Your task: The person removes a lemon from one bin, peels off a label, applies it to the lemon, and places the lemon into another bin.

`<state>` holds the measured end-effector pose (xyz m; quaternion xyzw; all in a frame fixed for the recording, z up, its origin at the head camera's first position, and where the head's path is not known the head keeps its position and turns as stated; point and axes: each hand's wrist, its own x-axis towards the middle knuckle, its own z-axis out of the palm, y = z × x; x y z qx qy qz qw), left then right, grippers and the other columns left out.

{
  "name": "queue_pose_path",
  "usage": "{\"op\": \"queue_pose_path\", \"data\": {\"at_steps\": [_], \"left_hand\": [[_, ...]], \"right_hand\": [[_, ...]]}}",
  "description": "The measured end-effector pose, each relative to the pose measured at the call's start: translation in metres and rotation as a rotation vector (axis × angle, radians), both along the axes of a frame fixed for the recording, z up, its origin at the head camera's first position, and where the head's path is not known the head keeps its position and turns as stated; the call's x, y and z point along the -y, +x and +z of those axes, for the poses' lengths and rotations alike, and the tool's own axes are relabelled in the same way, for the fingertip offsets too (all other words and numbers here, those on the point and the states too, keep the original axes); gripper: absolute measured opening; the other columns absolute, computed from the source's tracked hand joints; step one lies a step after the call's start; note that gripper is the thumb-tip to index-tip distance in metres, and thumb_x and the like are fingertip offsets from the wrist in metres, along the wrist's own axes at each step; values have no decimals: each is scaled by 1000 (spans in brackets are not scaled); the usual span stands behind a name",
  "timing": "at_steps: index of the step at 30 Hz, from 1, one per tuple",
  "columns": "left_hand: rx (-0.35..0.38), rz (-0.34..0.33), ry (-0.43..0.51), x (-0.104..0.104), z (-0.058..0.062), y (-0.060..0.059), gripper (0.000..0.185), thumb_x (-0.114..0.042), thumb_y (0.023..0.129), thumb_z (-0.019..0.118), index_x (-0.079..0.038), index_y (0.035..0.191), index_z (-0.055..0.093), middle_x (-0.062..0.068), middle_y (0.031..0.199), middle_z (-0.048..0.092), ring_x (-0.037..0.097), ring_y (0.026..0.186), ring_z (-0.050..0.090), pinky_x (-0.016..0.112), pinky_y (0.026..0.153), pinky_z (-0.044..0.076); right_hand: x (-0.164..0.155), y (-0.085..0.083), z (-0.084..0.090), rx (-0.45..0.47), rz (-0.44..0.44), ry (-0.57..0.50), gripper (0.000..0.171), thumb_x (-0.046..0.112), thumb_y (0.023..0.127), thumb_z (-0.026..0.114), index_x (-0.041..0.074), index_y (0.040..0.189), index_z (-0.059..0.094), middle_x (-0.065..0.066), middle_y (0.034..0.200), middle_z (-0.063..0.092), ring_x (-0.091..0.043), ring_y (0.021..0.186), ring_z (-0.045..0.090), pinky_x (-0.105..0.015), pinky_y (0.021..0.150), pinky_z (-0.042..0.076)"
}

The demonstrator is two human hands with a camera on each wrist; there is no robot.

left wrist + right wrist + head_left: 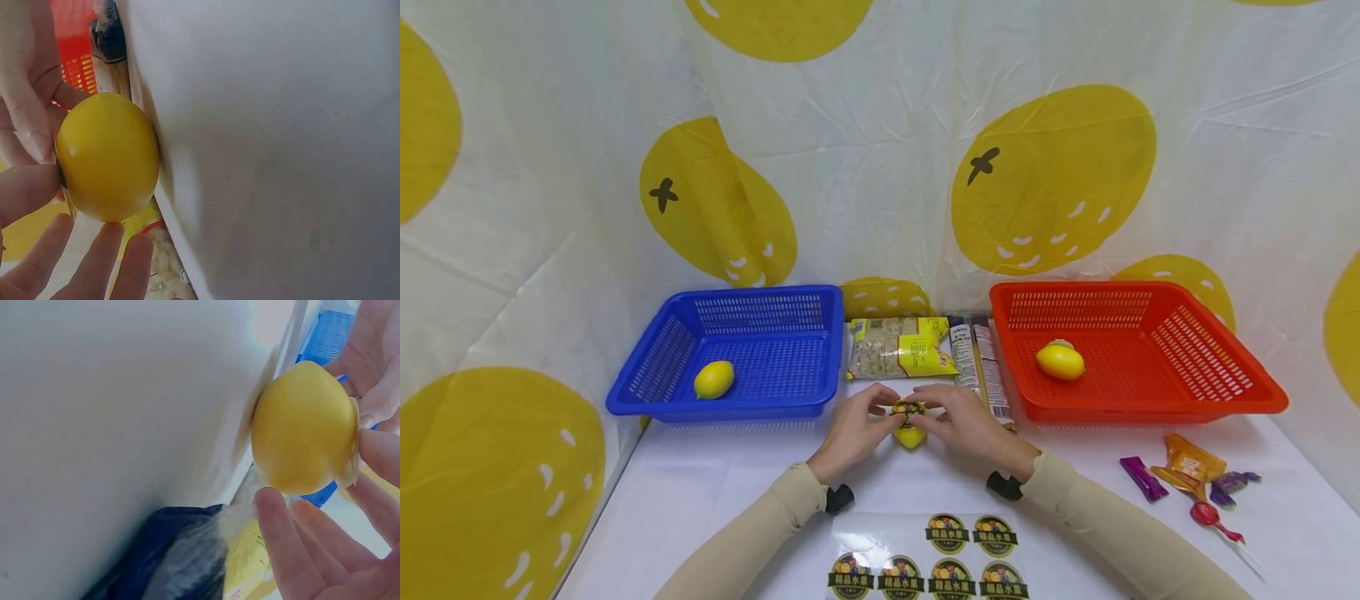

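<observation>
Centrally, in the lower middle of the head view, the left hand (852,429) and the right hand (964,423) meet over a yellow lemon (910,435) that rests on the white table (715,492). The fingers of both hands pinch a round sticker (908,409) on top of the fruit. Risk: the lemon is rounded and the tabletop smooth, so uneven fingertip pressure can roll it sideways. The sticker can also crease or bond off-centre on the curved skin. Further stickers sit on a sheet (925,558) at the bottom edge. Containers: the blue basket (820,333) at centre left holds one lemon (713,379); the red basket (1150,408) at centre right holds one lemon (1060,361). Snack packets (901,346) lie between the baskets, and sweets (1187,471) lie at lower right.

In the left wrist view, the lemon (107,156) fills the left of the frame, touching the table surface (281,156). A thumb and curled fingers (28,187) close on its far side; the remaining fingers stay extended below. A corner of the red basket (75,62) shows at upper left; its contents are out of view.

In the right wrist view, the lemon (303,428) sits at the right, against the table (125,425), with fingers (381,406) clamped on its outer end. Part of the blue basket (334,331) shows at upper right; its interior cannot be seen.
</observation>
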<state>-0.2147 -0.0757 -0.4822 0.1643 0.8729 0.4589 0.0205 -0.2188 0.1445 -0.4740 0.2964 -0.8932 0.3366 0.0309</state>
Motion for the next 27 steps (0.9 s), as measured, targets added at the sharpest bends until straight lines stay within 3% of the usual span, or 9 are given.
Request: {"op": "queue_pose_path", "data": {"at_steps": [15, 27], "left_hand": [[-31, -20, -38, 0, 0, 2, 16, -27, 96, 72, -21, 110, 76, 1, 118, 77, 27, 108, 73, 44, 88, 59], [-12, -4, -52, -3, 0, 2, 26, -33, 91, 76, -20, 112, 75, 4, 119, 77, 28, 110, 72, 45, 89, 58]], "right_hand": [[-1, 2, 1, -16, -18, 17, 30, 21, 95, 73, 14, 124, 74, -5, 121, 76, -26, 103, 75, -33, 75, 63], [-4, 3, -1, 18, -30, 0, 31, 20, 92, 77, 14, 122, 75, -4, 117, 78, -25, 102, 76, -27, 74, 63]]}}
